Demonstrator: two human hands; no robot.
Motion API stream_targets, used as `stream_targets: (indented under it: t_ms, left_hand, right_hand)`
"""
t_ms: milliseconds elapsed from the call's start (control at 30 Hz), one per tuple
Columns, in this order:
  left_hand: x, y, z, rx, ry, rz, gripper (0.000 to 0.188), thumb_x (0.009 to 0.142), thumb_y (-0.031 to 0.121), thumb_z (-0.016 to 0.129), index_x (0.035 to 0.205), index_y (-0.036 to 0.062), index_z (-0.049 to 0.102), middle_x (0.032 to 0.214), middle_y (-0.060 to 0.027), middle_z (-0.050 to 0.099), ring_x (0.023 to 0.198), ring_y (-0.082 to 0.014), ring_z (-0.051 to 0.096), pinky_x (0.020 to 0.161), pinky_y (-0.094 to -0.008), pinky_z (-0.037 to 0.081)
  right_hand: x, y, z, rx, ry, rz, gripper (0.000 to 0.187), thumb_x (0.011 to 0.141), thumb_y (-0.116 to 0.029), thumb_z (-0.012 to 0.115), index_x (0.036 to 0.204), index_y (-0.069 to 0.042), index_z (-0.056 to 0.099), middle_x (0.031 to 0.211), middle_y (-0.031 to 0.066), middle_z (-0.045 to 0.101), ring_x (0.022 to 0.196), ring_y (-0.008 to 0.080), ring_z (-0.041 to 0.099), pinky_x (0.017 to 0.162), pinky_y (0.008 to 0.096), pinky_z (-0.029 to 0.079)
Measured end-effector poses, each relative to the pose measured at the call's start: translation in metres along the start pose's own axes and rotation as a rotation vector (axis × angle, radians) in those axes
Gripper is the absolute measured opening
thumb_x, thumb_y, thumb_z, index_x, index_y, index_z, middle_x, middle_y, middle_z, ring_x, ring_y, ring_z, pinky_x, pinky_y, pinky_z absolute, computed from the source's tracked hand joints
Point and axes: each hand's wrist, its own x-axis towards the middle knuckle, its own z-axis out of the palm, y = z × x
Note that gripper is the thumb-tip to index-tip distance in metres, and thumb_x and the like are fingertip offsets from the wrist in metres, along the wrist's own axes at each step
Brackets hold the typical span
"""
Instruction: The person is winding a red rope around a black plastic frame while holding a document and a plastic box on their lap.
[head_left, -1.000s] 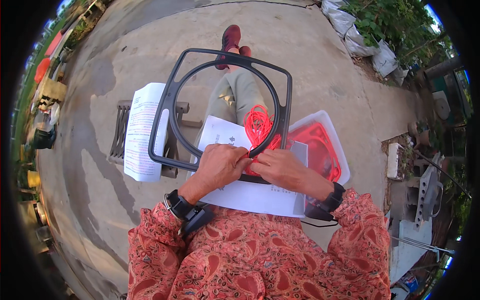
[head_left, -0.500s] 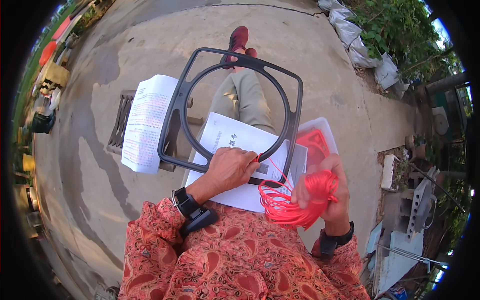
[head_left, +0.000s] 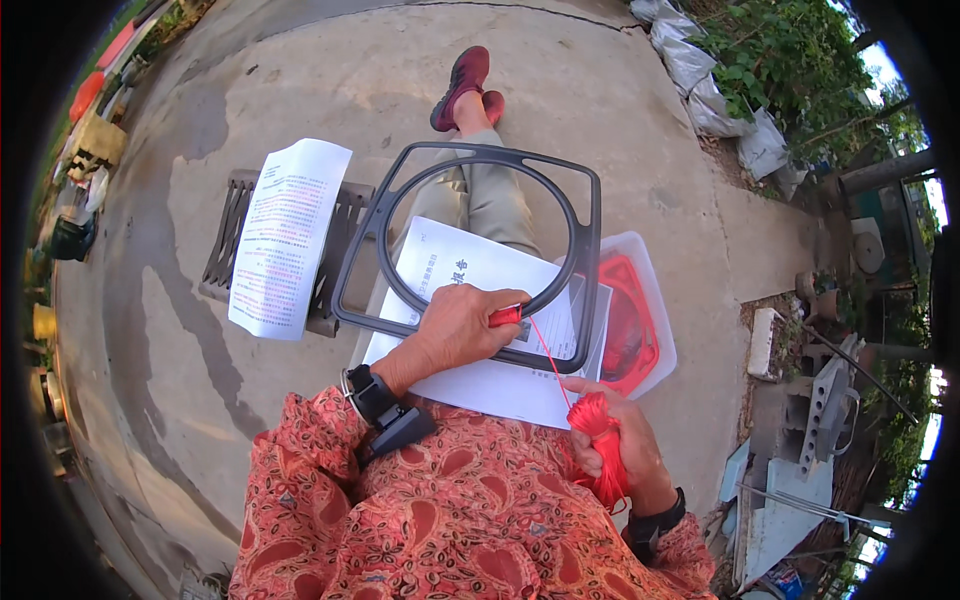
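Note:
My left hand (head_left: 462, 325) grips a dark plastic frame (head_left: 585, 240) at the near side of its round inner ring. Red cord (head_left: 506, 316) is wound around the ring there, between thumb and fingers. My right hand (head_left: 640, 455) is closed around a bundle of red cord (head_left: 600, 445), lower and to the right. One thin strand runs taut from the wrapped spot to the bundle. Printed papers (head_left: 480, 395) lie on my lap under the frame. The palm-side fingers of my left hand are hidden.
Right of my lap stands a translucent plastic box (head_left: 655, 290) holding red items (head_left: 630, 330). At left, a printed sheet (head_left: 290, 240) rests on a slatted grey stool (head_left: 228, 235). White sacks (head_left: 690, 60) line the far right edge; concrete blocks (head_left: 800, 400) and boards lie at right.
The cord bundle in my right hand has moved down and slightly left, and the strand is straighter. The frame has tipped, its far edge lower. More red wrap shows at my left hand.

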Motion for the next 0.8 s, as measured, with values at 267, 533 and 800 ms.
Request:
stream_targets:
  t_ms: [267, 533, 800]
  left_hand:
    - [-0.002, -0.006, 0.008, -0.02, 0.006, -0.002, 0.028, 0.076, 0.025, 0.074, 0.099, 0.009, 0.071, 0.074, -0.0151, 0.069, 0.07, -0.0336, 0.068, 0.066, -0.0406, 0.053]
    - [-0.01, -0.003, 0.01, -0.004, -0.014, 0.029, 0.027, 0.079, 0.028, 0.074, 0.098, 0.0093, 0.07, 0.074, -0.0138, 0.069, 0.07, -0.0335, 0.068, 0.066, -0.0426, 0.053]
    - [-0.012, -0.007, 0.01, 0.05, -0.019, 0.076, 0.03, 0.081, 0.031, 0.073, 0.101, 0.0103, 0.07, 0.076, -0.012, 0.069, 0.071, -0.0319, 0.068, 0.064, -0.0454, 0.05]
  right_hand:
    - [0.0, 0.001, 0.004, -0.226, -0.058, 0.122, 0.041, 0.098, -0.019, 0.038, 0.126, 0.006, 0.053, 0.072, 0.0076, 0.056, 0.049, 0.0123, 0.049, 0.047, 0.0249, 0.041]
    - [-0.006, -0.038, 0.022, -0.479, -0.14, 0.052, 0.034, 0.096, -0.015, 0.043, 0.117, 0.006, 0.058, 0.069, 0.006, 0.058, 0.049, 0.0094, 0.05, 0.048, 0.0231, 0.04]
    - [0.003, -0.047, 0.04, -0.587, -0.111, -0.024, 0.032, 0.096, -0.019, 0.048, 0.115, 0.004, 0.06, 0.073, 0.0066, 0.06, 0.049, 0.0092, 0.052, 0.049, 0.0225, 0.042]
